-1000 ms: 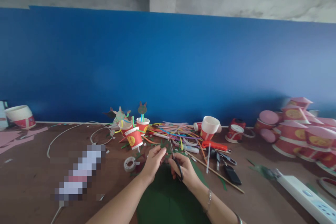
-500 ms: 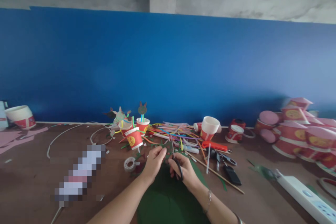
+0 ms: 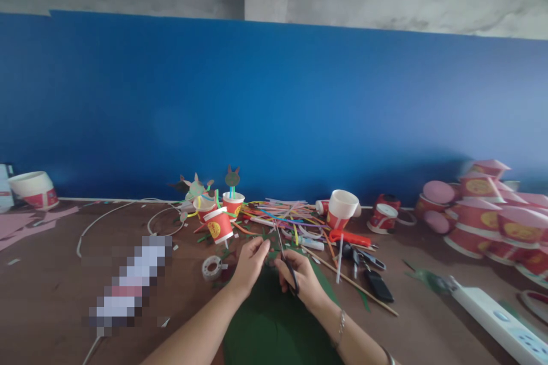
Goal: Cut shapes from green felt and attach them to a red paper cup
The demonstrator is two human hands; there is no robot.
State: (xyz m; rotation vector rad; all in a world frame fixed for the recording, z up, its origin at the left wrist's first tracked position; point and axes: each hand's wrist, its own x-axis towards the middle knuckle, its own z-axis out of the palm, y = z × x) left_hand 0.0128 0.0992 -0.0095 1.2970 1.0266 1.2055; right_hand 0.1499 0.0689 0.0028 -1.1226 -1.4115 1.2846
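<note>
My right hand (image 3: pixel 302 279) is closed around the black-handled scissors (image 3: pixel 291 275), their thin blades pointing away from me and slightly apart. Just left of the blades, my left hand (image 3: pixel 250 265) pinches with thumb and fingertips. A small dark green piece of paper (image 3: pixel 271 236) shows at those fingertips, its outline hard to make out. Beneath both hands lies a large sheet of dark green paper (image 3: pixel 280 319). Green scraps are scattered around its far edge. A roll of clear tape (image 3: pixel 211 268) rests beside my left wrist.
Red paper cups (image 3: pixel 219 227) with paper animal shapes stand behind my hands, next to a heap of coloured strips (image 3: pixel 282 214). A wooden stick (image 3: pixel 355 284), keys (image 3: pixel 377 285) and a white power strip (image 3: pixel 500 313) lie rightward. Stacked red-and-pink cups (image 3: pixel 479 222) stand far right.
The scissors' blades have parted a little and shifted slightly left at the tips. My left fingertips have moved very slightly. Everything else stays in place.
</note>
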